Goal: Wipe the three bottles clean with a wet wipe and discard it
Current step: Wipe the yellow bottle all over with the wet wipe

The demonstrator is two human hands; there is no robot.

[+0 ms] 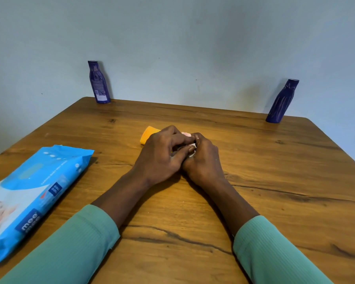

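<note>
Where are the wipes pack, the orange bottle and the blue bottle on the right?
wipes pack [35, 193], head view, middle of its blue front.
orange bottle [149, 134], head view, its exposed orange end.
blue bottle on the right [282, 101], head view, middle of its body.

Grained wooden table [254, 160]; glossy plastic wipes pack [35, 193]; ribbed cloth sleeves [74, 249].

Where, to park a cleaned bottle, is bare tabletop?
Widest: right of the right hand, in front of the right purple bottle. Also the back strip between it and the left purple bottle. Crowded: centre, left hand gripping orange bottle; left, wipes pack.
</note>
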